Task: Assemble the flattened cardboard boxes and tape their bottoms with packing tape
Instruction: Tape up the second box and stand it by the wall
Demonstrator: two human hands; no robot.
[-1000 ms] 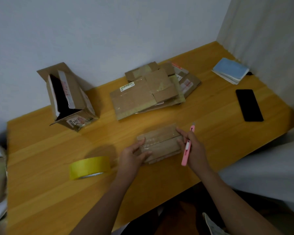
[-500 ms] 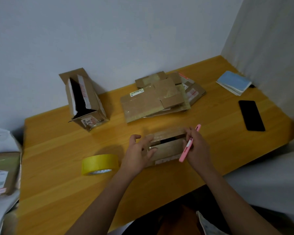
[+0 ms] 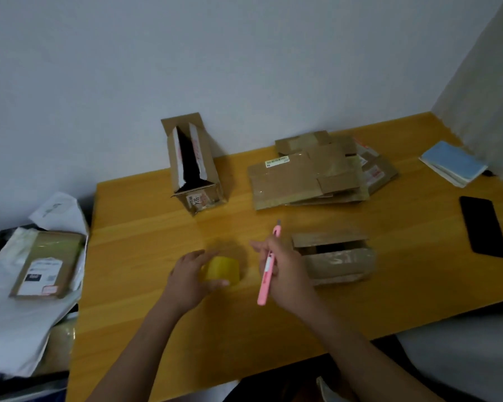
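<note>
Near the front edge of the bench [image 3: 157, 329], the roll of yellow packing tape [image 3: 223, 271] lies on its side, its hole facing roughly left and right, directly under the left hand [image 3: 190, 278]. That grip curls round the roll, fingers over its far side and thumb on the near side. The small box [image 3: 333, 258] to be taped sits just right of the right hand [image 3: 285, 274], flaps gaping, its long axis running along the front edge. The right grip pinches a pink cutter [image 3: 268, 268], blade pointing towards the back edge. I judge the tape must cross rightward to the box.
</note>
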